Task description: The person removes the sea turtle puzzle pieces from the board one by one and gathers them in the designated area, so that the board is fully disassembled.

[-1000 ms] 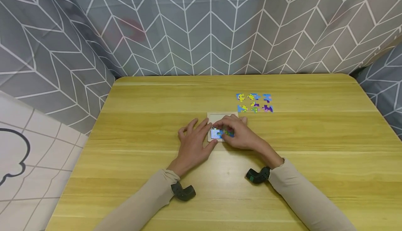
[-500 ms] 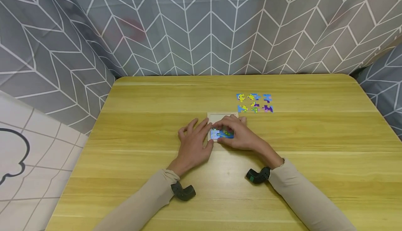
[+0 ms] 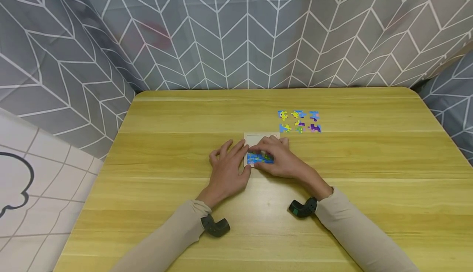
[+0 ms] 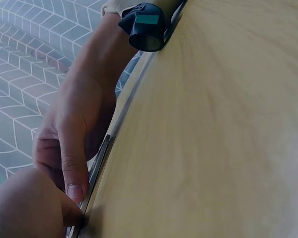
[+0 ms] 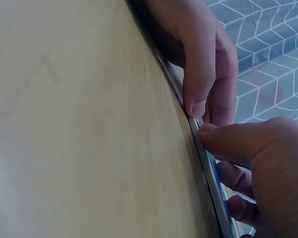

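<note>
A small pale puzzle tray (image 3: 257,139) lies on the table, with joined blue and green pieces along its near side. My left hand (image 3: 229,173) rests at the tray's left edge, fingers spread and fairly straight. Over the tray, my right hand (image 3: 277,155) bends its thumb and index finger around the blue puzzle piece (image 3: 253,158) at the near left. In the right wrist view, the right thumb (image 5: 228,141) touches the tray's near rim close to the left thumb (image 5: 198,99). The right palm and fingers hide part of the tray.
Several loose puzzle pieces (image 3: 299,121), yellow, blue and purple, lie in two rows beyond the tray to the right. The wooden table (image 3: 177,111) ends at a grey patterned curtain (image 3: 236,33). Black wrist cameras (image 3: 215,225) sit on both wrists.
The near-left piece, pale with glare earlier, now shows blue and lies level with its neighbour. My right thumb has shifted slightly left; my left thumb has drawn in toward the tray's corner.
</note>
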Demonstrator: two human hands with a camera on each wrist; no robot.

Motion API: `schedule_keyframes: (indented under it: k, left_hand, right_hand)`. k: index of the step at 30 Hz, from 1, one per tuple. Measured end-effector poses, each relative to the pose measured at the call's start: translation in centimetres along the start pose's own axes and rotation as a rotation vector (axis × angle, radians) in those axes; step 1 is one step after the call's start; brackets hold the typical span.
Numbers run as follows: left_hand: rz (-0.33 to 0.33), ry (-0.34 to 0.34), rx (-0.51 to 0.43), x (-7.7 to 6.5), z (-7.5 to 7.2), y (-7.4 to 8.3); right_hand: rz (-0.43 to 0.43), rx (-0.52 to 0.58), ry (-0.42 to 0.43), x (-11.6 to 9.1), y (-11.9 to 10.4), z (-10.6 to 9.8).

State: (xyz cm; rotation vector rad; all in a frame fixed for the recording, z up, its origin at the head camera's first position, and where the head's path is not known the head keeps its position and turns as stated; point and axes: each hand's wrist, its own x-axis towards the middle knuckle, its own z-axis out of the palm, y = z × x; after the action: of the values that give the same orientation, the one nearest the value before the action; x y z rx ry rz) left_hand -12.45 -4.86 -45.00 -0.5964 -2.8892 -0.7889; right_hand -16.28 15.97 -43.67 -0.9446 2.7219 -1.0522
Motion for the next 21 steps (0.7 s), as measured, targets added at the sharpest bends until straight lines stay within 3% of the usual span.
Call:
schedule_keyframes:
  k: [15,21]
  left_hand:
    - [-0.008,0.006,-0.009,-0.05,-0.02,0.1]
    - [-0.009,0.005,-0.008,-0.03,0.0,0.09]
  right_hand:
    - [0.036,-0.028,-0.02,0.01,-0.55,-0.06]
    - [-0.009,-0.058,-0.001,0.03,-0.39,-0.03]
